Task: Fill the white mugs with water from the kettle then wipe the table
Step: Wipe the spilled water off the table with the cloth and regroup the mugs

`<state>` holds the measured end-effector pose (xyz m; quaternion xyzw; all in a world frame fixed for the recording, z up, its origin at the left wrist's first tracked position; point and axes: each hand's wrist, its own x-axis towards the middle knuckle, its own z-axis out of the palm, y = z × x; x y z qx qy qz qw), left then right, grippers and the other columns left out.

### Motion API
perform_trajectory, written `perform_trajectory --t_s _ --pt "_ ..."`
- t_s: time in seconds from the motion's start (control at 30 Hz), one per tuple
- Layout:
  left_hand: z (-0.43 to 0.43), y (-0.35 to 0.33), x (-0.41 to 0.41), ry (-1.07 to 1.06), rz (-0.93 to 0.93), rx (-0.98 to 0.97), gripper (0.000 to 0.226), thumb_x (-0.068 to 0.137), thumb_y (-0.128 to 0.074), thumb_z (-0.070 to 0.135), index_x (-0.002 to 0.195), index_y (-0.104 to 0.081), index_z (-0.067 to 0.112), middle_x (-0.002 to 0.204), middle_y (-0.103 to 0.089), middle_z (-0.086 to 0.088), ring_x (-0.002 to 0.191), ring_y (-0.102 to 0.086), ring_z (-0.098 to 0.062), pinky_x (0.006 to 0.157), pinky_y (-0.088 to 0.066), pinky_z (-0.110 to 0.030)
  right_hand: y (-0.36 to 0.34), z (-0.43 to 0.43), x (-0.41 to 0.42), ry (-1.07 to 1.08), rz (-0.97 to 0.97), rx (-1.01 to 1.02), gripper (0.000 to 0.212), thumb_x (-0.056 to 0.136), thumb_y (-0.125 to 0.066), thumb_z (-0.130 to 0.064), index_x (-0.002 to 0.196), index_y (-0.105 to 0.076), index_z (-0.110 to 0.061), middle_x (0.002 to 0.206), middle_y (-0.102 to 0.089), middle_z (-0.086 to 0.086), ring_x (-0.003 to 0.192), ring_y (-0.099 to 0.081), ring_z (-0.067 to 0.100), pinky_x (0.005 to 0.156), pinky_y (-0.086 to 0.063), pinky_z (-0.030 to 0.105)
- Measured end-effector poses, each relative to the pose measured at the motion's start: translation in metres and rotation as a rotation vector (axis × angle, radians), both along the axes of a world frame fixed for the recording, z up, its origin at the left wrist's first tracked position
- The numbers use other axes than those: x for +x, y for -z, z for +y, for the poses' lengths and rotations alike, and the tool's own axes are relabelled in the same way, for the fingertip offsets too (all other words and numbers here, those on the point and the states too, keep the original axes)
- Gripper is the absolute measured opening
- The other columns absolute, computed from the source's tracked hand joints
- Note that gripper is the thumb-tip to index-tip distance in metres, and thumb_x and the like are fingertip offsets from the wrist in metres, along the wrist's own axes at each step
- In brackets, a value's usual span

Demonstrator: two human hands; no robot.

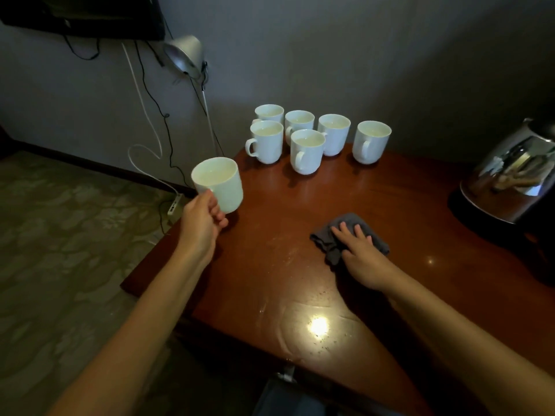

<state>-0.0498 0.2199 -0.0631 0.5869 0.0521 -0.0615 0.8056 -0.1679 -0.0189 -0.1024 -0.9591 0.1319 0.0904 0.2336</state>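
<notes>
Holding a white mug [217,183] clear of the table [270,265], the left hand [202,219] gripped it with fingers curled round its near side; the handle was hidden, presumably behind them. The mug seemed to hold water, so it was judged heavy for its size, rigid, glazed, slick and breakable. The handle, or a full wrap round the body, looked the safest hold, with the rim kept level against slopping. The right hand [360,256] lay flat with straight fingers, pressing a grey cloth [326,240] that bunched out left of and beyond its fingertips. The cloth looked soft and limp, best worked under a flat palm. Six more mugs [306,151] stood well beyond both hands, and the kettle [510,181] stood far right of the pressing hand.
</notes>
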Motion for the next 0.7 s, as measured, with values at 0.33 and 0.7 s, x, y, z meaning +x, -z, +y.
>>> perform_trajectory --t_s 0.33,0.7 --pt "0.105 -0.042 -0.039 0.020 -0.118 -0.026 0.037 0.099 -0.036 0.021 0.062 -0.031 0.016 0.056 -0.028 0.004 0.053 -0.030 -0.009 0.051 -0.026 -0.023 -0.005 0.128 0.198 -0.075 0.030 -0.074 0.063 0.097 -0.040 -0.018 0.150 -0.006 -0.017 0.159 0.009 0.006 0.143 0.010 0.038 0.116 0.001 0.049" --pt "0.123 -0.044 -0.053 0.091 -0.107 -0.009 0.043 0.099 -0.037 0.022 0.056 -0.037 0.017 0.055 -0.031 0.004 0.054 -0.033 -0.010 0.051 -0.030 -0.023 0.009 0.122 0.027 -0.619 -0.139 -0.042 0.070 0.089 -0.029 0.007 0.149 -0.015 -0.026 0.159 0.000 -0.002 0.145 0.010 0.022 0.116 0.007 0.042"
